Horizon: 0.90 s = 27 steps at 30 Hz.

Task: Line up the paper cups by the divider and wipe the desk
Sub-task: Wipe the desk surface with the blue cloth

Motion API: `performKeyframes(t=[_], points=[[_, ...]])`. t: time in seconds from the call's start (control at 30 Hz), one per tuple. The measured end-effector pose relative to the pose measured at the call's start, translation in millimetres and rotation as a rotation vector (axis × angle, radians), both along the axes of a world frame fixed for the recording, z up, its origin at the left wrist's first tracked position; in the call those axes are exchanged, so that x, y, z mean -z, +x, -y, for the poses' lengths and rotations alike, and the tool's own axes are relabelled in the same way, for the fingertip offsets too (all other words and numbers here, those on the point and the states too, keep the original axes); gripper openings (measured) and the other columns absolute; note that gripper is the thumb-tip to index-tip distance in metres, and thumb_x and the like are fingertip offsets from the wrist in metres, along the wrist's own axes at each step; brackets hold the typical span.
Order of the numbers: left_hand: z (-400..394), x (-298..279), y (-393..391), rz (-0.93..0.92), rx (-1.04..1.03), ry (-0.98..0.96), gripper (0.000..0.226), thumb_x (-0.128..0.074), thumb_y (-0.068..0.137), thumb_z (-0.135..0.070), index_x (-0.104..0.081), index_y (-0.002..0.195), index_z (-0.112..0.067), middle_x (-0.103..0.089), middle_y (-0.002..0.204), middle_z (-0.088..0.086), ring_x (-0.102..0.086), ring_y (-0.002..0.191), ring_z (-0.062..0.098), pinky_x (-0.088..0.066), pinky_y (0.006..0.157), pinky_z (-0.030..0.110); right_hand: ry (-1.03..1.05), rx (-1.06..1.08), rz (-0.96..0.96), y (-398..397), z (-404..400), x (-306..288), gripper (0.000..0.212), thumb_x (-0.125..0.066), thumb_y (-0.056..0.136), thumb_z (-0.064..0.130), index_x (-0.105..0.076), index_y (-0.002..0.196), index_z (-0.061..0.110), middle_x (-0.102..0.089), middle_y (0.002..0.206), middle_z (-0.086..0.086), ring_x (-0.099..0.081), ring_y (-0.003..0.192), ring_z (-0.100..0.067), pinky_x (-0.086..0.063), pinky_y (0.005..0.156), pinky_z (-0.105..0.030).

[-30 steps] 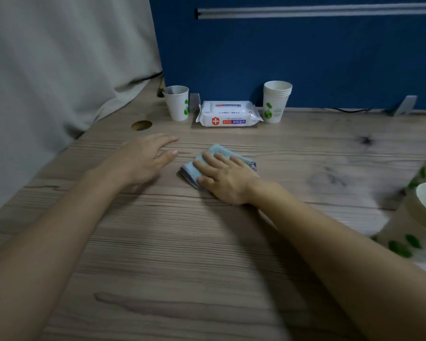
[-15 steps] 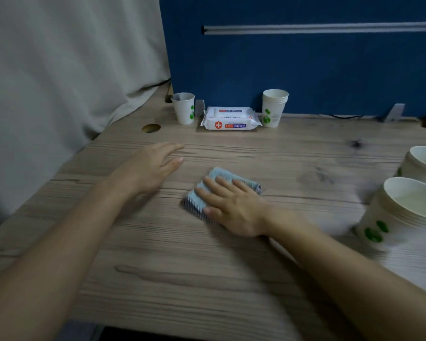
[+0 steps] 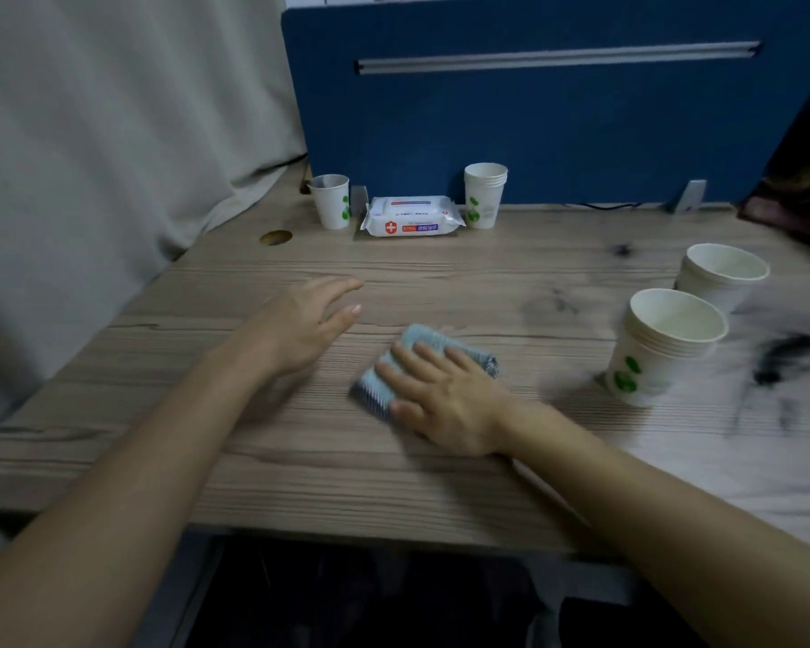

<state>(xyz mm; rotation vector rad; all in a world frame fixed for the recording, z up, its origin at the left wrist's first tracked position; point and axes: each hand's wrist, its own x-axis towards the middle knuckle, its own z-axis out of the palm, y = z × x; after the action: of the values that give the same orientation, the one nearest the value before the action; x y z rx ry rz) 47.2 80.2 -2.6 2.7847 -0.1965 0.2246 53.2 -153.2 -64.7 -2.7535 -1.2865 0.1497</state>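
Observation:
My right hand [image 3: 445,399] presses flat on a folded light-blue cloth [image 3: 422,339] in the middle of the wooden desk [image 3: 440,282]. My left hand [image 3: 307,322] rests flat on the desk just left of the cloth, fingers apart, holding nothing. A single paper cup [image 3: 332,201] and a stack of paper cups [image 3: 484,195] stand against the blue divider [image 3: 534,123] at the back. Two more stacks of white cups with green leaves, a near stack [image 3: 660,348] and a far stack [image 3: 718,278], stand at the right, away from the divider.
A pack of wet wipes [image 3: 412,216] lies between the two cups by the divider. A round cable hole [image 3: 276,237] is at the back left. A grey curtain [image 3: 113,133] hangs along the left side. The desk's front edge [image 3: 347,526] is close below my arms.
My right hand has slid the cloth toward me and slightly right across the desk. The view has pulled back, so the desk's front edge and the right-hand cup stacks show more fully.

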Motion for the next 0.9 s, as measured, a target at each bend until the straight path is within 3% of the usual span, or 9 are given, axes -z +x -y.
performKeyframes(t=[0.1, 0.2, 0.3, 0.43, 0.57, 0.77, 0.9], points=[[9.4, -4.7, -3.7, 0.006, 0.005, 0.006, 0.050, -0.042, 0.097, -0.048, -0.044, 0.143, -0.028, -0.046, 0.148, 0.001, -0.041, 0.136, 0.019, -0.032, 0.112, 0.044, 0.018, -0.033, -0.029, -14.9, 37.1, 1.2, 0.063, -0.005, 0.091, 0.063, 0.002, 0.149, 0.040, 0.006, 0.161, 0.007, 0.008, 0.146, -0.014, 0.007, 0.115, -0.038], [18.7, -5.3, -11.9, 0.026, 0.022, 0.011, 0.049, -0.044, 0.098, -0.045, -0.046, 0.143, -0.026, -0.046, 0.149, 0.001, -0.040, 0.136, 0.018, -0.030, 0.113, 0.040, -0.028, 0.149, -0.022, 13.7, 72.0, -2.4, 0.055, -0.017, 0.099, 0.052, -0.002, 0.150, 0.038, 0.003, 0.161, 0.005, 0.003, 0.148, -0.017, 0.001, 0.116, -0.038], [25.3, -6.3, -18.4, 0.021, 0.026, 0.031, 0.049, -0.043, 0.098, -0.046, -0.046, 0.143, -0.027, -0.045, 0.150, 0.000, -0.039, 0.138, 0.018, -0.028, 0.114, 0.038, -0.062, 0.300, -0.108, 34.5, 73.7, -11.5, 0.055, -0.017, 0.099, 0.051, -0.001, 0.150, 0.038, 0.005, 0.162, 0.004, 0.005, 0.148, -0.019, 0.003, 0.116, -0.041], [36.9, -10.3, -19.9, 0.000, 0.018, 0.011, 0.050, -0.042, 0.097, -0.048, -0.044, 0.144, -0.029, -0.044, 0.150, 0.000, -0.039, 0.138, 0.019, -0.030, 0.113, 0.045, -0.067, 0.195, -0.010, -2.4, 48.2, -9.4, 0.059, -0.016, 0.098, 0.051, -0.003, 0.152, 0.031, 0.002, 0.162, -0.003, 0.000, 0.148, -0.025, -0.002, 0.117, -0.045], [54.7, -13.7, -17.2, 0.010, 0.055, 0.007, 0.050, -0.042, 0.097, -0.048, -0.044, 0.143, -0.028, -0.044, 0.149, 0.001, -0.039, 0.137, 0.019, -0.030, 0.113, 0.045, 0.011, 0.035, -0.010, -52.0, 60.6, -4.6, 0.059, -0.014, 0.097, 0.055, -0.001, 0.151, 0.036, 0.005, 0.161, 0.003, 0.005, 0.148, -0.019, 0.005, 0.116, -0.041], [73.3, -9.6, -18.4, 0.014, 0.057, 0.032, 0.049, -0.042, 0.098, -0.047, -0.044, 0.143, -0.030, -0.044, 0.150, -0.001, -0.038, 0.137, 0.018, -0.030, 0.113, 0.045, -0.069, 0.203, -0.100, -24.7, 107.6, -20.2, 0.056, -0.016, 0.100, 0.049, 0.001, 0.151, 0.036, 0.008, 0.161, 0.005, 0.009, 0.147, -0.016, 0.006, 0.118, -0.040], [84.8, -5.3, -13.6, 0.011, 0.063, 0.028, 0.049, -0.042, 0.098, -0.047, -0.043, 0.144, -0.030, -0.043, 0.150, -0.001, -0.038, 0.137, 0.018, -0.030, 0.113, 0.040, -0.077, 0.166, -0.060, -42.5, 100.3, -17.0, 0.058, -0.014, 0.099, 0.051, 0.001, 0.151, 0.034, 0.008, 0.161, 0.001, 0.008, 0.148, -0.020, 0.003, 0.117, -0.043]])
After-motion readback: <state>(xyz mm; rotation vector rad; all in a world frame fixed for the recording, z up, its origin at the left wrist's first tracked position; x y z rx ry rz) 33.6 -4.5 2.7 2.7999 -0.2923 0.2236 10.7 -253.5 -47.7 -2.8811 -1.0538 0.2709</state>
